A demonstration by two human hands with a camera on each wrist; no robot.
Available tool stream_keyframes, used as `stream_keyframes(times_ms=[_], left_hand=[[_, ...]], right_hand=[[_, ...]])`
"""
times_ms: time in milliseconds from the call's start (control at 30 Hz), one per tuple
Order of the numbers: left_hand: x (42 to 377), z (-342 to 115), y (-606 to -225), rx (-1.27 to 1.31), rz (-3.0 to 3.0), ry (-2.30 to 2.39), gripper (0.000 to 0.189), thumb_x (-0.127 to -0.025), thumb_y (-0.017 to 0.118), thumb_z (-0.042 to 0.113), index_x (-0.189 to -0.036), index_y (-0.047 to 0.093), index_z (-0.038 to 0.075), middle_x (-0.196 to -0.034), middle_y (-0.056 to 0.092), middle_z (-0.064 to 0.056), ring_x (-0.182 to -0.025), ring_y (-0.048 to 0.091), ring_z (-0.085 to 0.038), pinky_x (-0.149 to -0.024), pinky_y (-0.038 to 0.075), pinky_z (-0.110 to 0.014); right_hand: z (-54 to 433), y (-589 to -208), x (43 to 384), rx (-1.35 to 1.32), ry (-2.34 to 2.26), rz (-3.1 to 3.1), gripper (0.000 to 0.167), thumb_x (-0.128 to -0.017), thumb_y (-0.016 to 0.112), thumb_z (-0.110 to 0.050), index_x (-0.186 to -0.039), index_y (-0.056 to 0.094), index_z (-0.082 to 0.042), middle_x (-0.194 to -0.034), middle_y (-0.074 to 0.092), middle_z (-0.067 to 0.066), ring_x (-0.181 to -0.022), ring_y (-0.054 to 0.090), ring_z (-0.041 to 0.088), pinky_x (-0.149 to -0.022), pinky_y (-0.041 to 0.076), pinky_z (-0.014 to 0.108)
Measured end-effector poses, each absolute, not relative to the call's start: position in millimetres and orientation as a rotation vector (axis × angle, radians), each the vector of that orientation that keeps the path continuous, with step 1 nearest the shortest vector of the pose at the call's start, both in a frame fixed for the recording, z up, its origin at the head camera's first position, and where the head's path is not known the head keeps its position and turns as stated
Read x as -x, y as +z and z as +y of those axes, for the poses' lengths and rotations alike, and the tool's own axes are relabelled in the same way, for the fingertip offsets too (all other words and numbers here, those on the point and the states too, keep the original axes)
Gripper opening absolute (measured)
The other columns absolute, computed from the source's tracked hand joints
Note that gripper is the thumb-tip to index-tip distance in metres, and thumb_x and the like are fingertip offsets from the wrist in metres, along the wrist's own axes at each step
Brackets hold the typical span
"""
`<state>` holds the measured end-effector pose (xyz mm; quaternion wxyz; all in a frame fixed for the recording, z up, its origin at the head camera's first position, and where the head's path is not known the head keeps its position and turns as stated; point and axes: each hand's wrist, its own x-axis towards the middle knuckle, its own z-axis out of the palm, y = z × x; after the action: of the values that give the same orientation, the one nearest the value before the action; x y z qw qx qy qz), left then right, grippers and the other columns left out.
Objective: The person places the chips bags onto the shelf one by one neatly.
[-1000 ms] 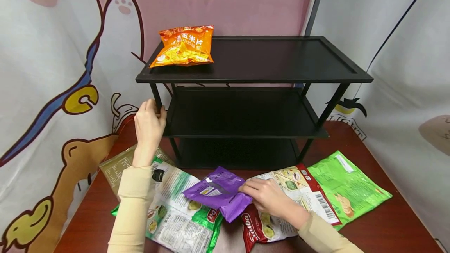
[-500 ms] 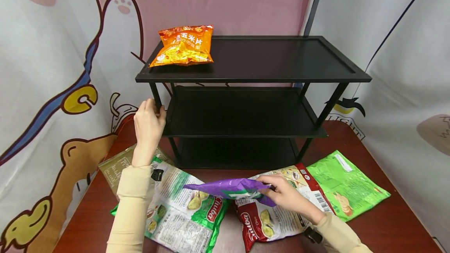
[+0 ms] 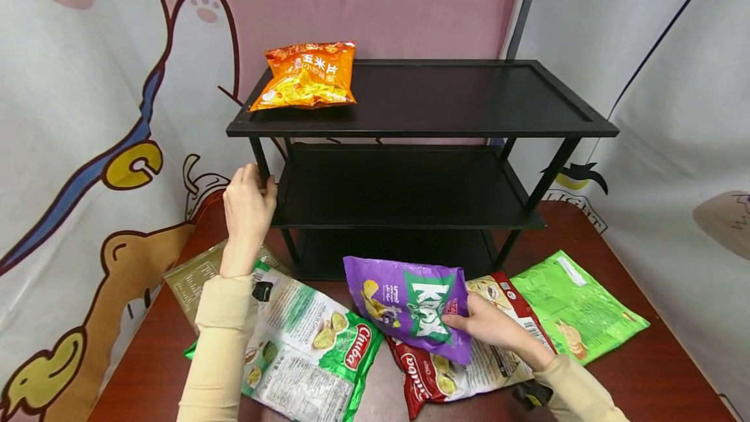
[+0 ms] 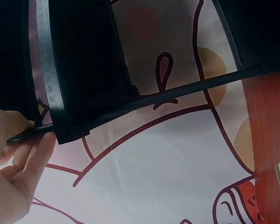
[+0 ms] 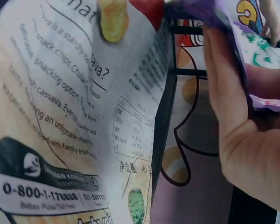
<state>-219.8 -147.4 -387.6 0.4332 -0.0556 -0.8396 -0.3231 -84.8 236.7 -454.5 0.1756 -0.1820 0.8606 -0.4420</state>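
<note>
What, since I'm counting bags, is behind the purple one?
Behind the purple bag, a red-and-white bag and the bottom shelf partly show; anything fully covered cannot be seen.

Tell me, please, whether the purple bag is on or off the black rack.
Off: the right hand holds the purple bag in front of the black rack, partly hiding the red-and-white bag.
</note>
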Motion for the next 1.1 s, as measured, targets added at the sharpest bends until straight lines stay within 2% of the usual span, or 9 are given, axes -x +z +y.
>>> stream_keyframes(times_ms=[67,267,433,633,700,800,867,967,1100], left_hand=[[219.8,-147.3,-387.6,0.138,-2.089,-0.804,0.017,-0.085,0.061,0.007,-0.077,0.053,-0.005,-0.072,0.053,-0.022,-0.067,0.056,-0.043,-0.059,0.043,-0.049],[220.2,-146.7,-387.3,0.140,-2.089,-0.799,0.017,-0.085,0.061,0.007,-0.078,0.054,-0.006,-0.072,0.054,-0.022,-0.066,0.056,-0.042,-0.059,0.043,-0.049],[220.4,-146.2,-386.7,0.139,-2.095,-0.800,0.017,-0.085,0.062,0.008,-0.079,0.054,-0.006,-0.073,0.054,-0.022,-0.067,0.057,-0.042,-0.059,0.043,-0.049],[219.9,-147.1,-386.5,0.132,-2.096,-0.797,0.017,-0.085,0.062,0.008,-0.078,0.054,-0.005,-0.072,0.054,-0.022,-0.067,0.057,-0.043,-0.060,0.043,-0.049],[219.7,-147.8,-386.6,0.128,-2.091,-0.796,0.017,-0.085,0.062,0.007,-0.078,0.053,-0.005,-0.072,0.053,-0.021,-0.067,0.056,-0.043,-0.060,0.043,-0.049],[219.7,-148.6,-386.8,0.123,-2.089,-0.797,0.017,-0.085,0.062,0.007,-0.078,0.053,-0.005,-0.072,0.053,-0.021,-0.068,0.056,-0.043,-0.060,0.042,-0.049],[219.8,-148.7,-387.4,0.121,-2.096,-0.798,0.017,-0.085,0.062,0.008,-0.078,0.053,-0.005,-0.072,0.053,-0.021,-0.068,0.056,-0.043,-0.060,0.042,-0.049],[220.6,-148.6,-388.8,0.120,-2.105,-0.798,0.017,-0.086,0.061,0.008,-0.078,0.052,-0.005,-0.072,0.052,-0.021,-0.067,0.056,-0.043,-0.060,0.042,-0.049],[220.7,-148.0,-389.0,0.122,-2.102,-0.789,0.017,-0.086,0.061,0.008,-0.078,0.052,-0.005,-0.071,0.052,-0.021,-0.067,0.056,-0.043,-0.059,0.042,-0.049]], right_hand=[[239.1,-454.9,85.4,0.461,-1.245,2.395,0.033,-0.090,0.059,-0.013,-0.114,0.056,0.011,-0.102,0.068,0.019,-0.083,0.061,0.002,-0.078,0.048,0.020],[239.1,-460.0,83.4,0.408,-1.081,2.442,0.033,-0.084,0.064,-0.012,-0.109,0.057,0.008,-0.095,0.067,0.010,-0.082,0.058,0.010,-0.074,0.047,0.022],[235.3,-459.9,83.1,0.310,-0.807,2.669,0.035,-0.078,0.072,-0.016,-0.104,0.059,0.005,-0.088,0.065,0.007,-0.081,0.057,0.016,-0.073,0.048,0.032],[229.4,-452.9,80.6,0.175,-0.352,2.972,0.039,-0.073,0.079,-0.025,-0.098,0.057,-0.004,-0.080,0.061,0.006,-0.071,0.059,0.020,-0.057,0.045,0.036],[225.4,-451.8,79.6,0.248,-0.226,3.097,0.044,-0.071,0.080,-0.025,-0.102,0.056,-0.005,-0.087,0.061,0.008,-0.077,0.061,0.025,-0.060,0.048,0.039],[216.9,-452.8,79.2,0.525,-0.182,3.224,0.052,-0.069,0.082,-0.023,-0.111,0.056,-0.005,-0.103,0.060,0.011,-0.093,0.062,0.030,-0.075,0.053,0.043],[210.1,-454.8,78.6,0.758,-0.221,3.195,0.056,-0.070,0.081,-0.025,-0.117,0.057,-0.006,-0.112,0.058,0.011,-0.103,0.059,0.030,-0.089,0.051,0.046],[200.7,-458.1,75.5,0.990,-0.268,3.015,0.060,-0.074,0.077,-0.035,-0.124,0.056,-0.010,-0.122,0.056,0.007,-0.112,0.056,0.026,-0.095,0.048,0.046],[191.4,-462.6,72.1,1.012,-0.194,2.822,0.072,-0.076,0.072,-0.050,-0.135,0.050,-0.016,-0.133,0.050,0.007,-0.121,0.049,0.028,-0.097,0.046,0.048]])
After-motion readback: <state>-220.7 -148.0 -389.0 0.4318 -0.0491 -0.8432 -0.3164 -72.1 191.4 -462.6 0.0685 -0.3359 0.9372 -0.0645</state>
